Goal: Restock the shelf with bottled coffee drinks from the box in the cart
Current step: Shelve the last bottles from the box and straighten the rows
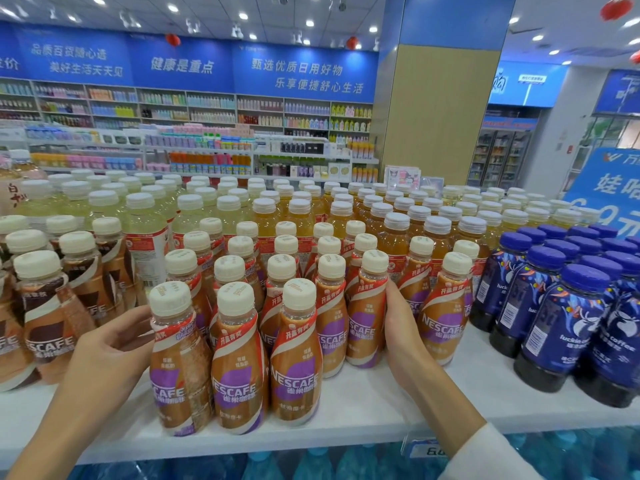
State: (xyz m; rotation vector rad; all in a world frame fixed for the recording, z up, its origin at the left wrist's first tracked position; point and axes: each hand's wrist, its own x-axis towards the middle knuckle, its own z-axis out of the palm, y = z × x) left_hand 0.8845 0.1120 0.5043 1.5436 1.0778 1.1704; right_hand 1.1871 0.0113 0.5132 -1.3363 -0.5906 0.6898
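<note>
While your left hand (114,344) and right hand (403,327) press loosely on both sides of the brown plastic coffee bottles with cream caps (239,368), near on the white shelf (381,410), you are tidying rows. Next, gently squeeze them straight.

On the shelf (450,393), coffee bottles (239,368) stand between the left hand (114,344) and right hand (405,330); Luckin bottles (554,323) right of the right hand, tea bottles (394,237) behind both hands.
</note>
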